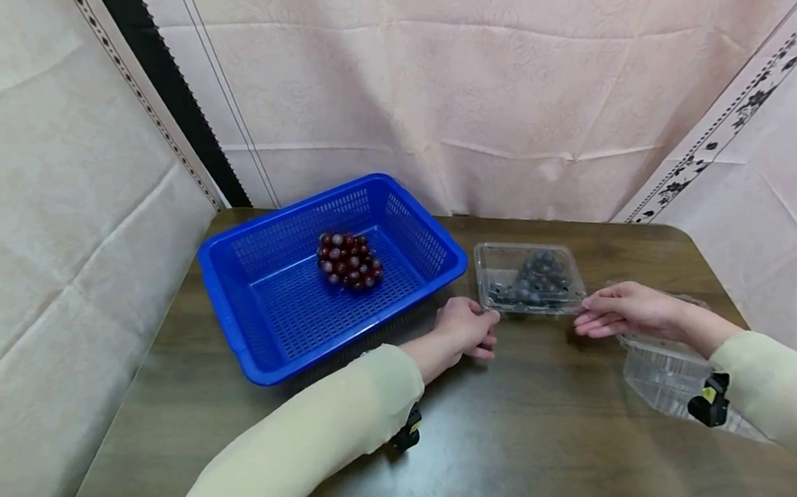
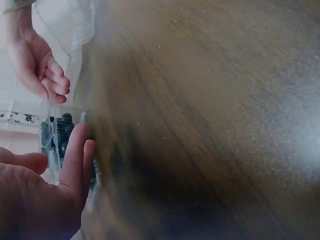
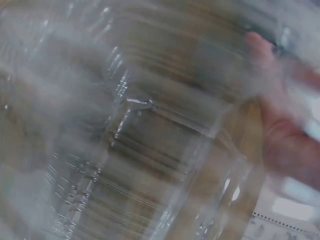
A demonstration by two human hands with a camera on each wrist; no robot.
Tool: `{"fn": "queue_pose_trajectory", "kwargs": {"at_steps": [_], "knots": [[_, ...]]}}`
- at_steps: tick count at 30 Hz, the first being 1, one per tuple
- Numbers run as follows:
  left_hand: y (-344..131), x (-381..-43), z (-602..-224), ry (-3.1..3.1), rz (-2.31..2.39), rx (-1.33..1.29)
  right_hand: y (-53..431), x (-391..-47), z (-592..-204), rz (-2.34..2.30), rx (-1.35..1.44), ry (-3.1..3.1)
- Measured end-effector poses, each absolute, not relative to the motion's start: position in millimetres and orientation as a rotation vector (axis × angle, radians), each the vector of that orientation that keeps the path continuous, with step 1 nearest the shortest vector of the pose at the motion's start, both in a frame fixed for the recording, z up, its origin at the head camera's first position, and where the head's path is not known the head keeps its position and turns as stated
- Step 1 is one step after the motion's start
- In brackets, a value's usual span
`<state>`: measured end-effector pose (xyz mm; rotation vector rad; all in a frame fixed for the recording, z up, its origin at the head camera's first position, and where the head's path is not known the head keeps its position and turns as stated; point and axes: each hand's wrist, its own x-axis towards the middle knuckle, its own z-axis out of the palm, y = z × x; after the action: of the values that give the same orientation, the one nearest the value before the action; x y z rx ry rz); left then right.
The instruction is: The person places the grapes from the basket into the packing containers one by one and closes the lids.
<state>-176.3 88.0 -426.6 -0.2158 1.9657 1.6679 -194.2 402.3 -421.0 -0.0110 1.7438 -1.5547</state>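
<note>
A clear plastic clamshell box (image 1: 526,247) with dark blue grapes (image 1: 542,270) inside stands on the table, its lid over the fruit. My left hand (image 1: 467,326) is at the box's near left corner, thumb and index finger on its edge. At the near right corner, the thumb and fingertips of my right hand (image 1: 631,311) pinch the rim. The left wrist view shows the left hand (image 2: 42,195) and right hand (image 2: 39,67) at opposite ends of the box. Clear plastic fills much of the right wrist view, partly hiding the right hand (image 3: 280,120).
Left of the box, a blue plastic basket (image 1: 285,349) holds a bunch of red grapes (image 1: 349,260). More clear plastic packaging (image 1: 663,378) lies under and beside the right forearm. Pale cloth (image 1: 499,92) hangs behind the brown wooden table (image 1: 520,430).
</note>
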Motion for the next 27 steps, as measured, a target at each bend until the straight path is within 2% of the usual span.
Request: {"fn": "queue_pose_trajectory", "kwargs": {"at_steps": [27], "knots": [[68.6, -166.7, -376.9, 2.110, 1.355, 0.098, 416.4, -179.0, -380.3, -1.177, -0.083, 2.169]]}}
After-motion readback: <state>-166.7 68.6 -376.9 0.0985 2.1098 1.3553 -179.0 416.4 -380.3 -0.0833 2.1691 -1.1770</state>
